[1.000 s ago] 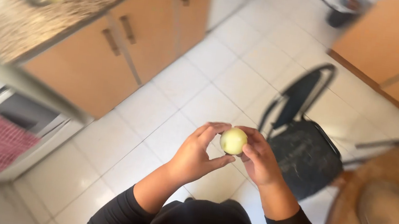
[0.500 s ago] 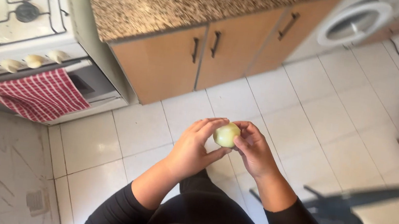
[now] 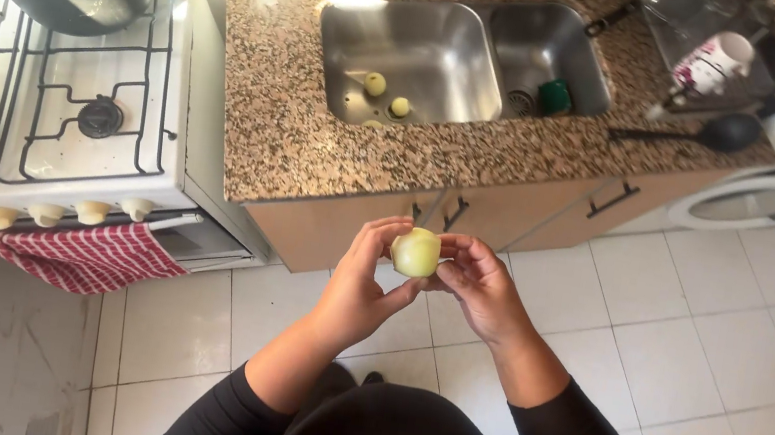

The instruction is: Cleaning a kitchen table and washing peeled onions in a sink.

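White floor tiles (image 3: 695, 331) fill the lower frame, with a speckled granite counter (image 3: 318, 137) and wood-fronted cabinets above them. Near the centre, a pale yellow-green peeled onion (image 3: 416, 251) sits between both hands: the left hand (image 3: 359, 289) cups it from seven o'clock with thumb and fingers curled around it, while the right hand (image 3: 484, 287) pinches it from four o'clock with its fingertips, probably to steady it for picking at the skin. At twelve o'clock a steel sink (image 3: 430, 62) holds two more small pale rounds. At nine o'clock a white gas stove (image 3: 69, 112) carries pots, and a red checked towel (image 3: 79, 255) hangs on its door. No packages or labels can be read.
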